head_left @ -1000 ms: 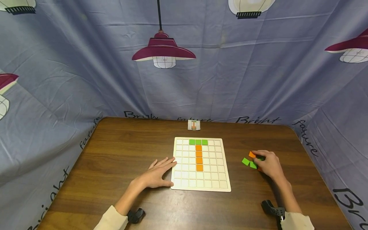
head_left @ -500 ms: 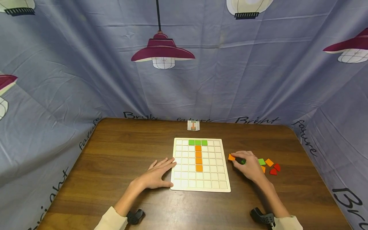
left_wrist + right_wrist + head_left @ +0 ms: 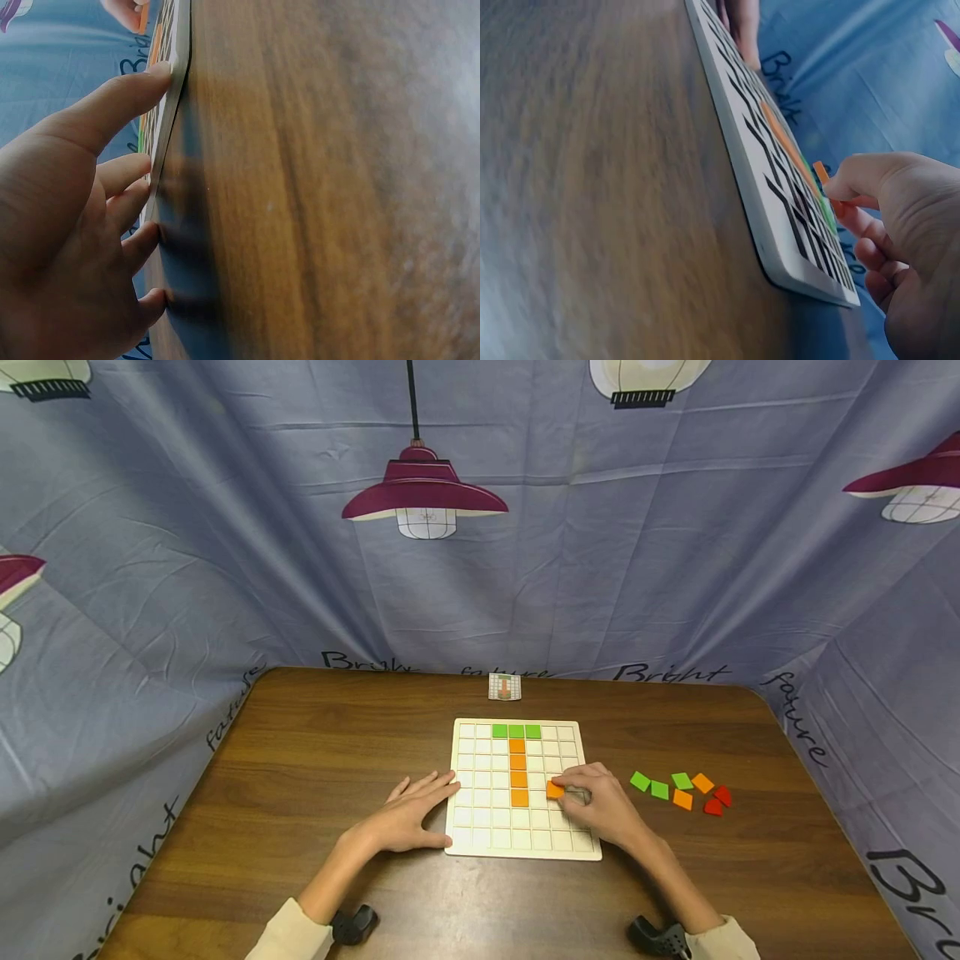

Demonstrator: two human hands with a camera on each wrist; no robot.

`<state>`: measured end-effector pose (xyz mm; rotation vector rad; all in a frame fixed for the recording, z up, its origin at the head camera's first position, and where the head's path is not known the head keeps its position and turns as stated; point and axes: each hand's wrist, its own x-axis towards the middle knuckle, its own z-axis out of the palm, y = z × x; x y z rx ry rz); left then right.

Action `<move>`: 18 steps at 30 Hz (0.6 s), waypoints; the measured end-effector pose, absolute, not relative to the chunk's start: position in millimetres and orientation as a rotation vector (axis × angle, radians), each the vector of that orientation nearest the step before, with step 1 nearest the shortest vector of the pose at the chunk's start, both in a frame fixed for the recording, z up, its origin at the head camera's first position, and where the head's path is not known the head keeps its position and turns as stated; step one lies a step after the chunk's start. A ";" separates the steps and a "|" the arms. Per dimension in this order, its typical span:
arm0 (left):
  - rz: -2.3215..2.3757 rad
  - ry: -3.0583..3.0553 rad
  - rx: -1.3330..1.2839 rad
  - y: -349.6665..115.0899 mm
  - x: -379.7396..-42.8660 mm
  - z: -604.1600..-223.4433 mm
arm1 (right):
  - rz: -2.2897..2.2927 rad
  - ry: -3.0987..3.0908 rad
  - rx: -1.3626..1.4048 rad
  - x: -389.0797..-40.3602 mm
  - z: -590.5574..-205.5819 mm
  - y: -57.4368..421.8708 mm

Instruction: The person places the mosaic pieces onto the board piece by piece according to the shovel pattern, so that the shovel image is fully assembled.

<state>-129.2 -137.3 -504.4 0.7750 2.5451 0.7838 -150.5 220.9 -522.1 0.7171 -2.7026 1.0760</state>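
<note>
Head view, lower middle: I have the left hand (image 3: 408, 817) with fingers spread, thumb and fingertips at the left edge of the board (image 3: 540, 842), presumably steadying it. Right of that, the right hand (image 3: 600, 806) pinches an orange tile (image 3: 554, 790) over the board, likely to keep its underside free; the grip hides part of the tile and nearby squares. Loose tiles (image 3: 659, 790) lie farther right, perhaps for easy reach. Top centre of the table (image 3: 360, 727), a card (image 3: 505, 687) is too small for me to read.
</note>
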 end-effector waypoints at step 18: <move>0.780 2.545 0.774 -137.6 -128.5 -501.3 | 1.038 -2.769 0.772 -145.8 -529.6 203.2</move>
